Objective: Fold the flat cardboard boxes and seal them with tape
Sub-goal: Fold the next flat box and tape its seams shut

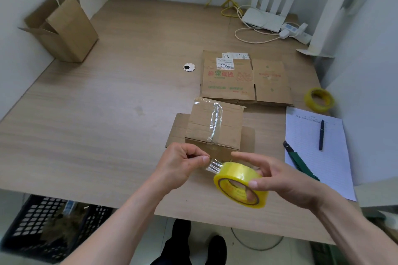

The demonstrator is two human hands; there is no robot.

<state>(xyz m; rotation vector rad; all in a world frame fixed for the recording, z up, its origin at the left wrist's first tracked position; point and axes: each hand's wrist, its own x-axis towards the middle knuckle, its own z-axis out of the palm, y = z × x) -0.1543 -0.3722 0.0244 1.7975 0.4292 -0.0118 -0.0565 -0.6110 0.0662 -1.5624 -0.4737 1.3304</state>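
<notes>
Both hands work just above the table edge: the right hand [280, 180] grips the yellow tape roll [240, 185] while the left hand [183, 164] pinches its free end. Tape this thin looks sticky and crease-prone, so keep it taut. Beyond them sits the light, stiff box [214, 128], partly taped.

Small brown box [215, 127]: folded, flaps shut, clear tape strip across the top, standing on the table; flat printed boxes [245, 79]: stacked just behind it; open box [64, 28]: far left, flaps up; yellow tape roll [241, 185]: held above the table's near edge, clear end drawn out leftward; second roll [319, 100]: lying far right.
</notes>
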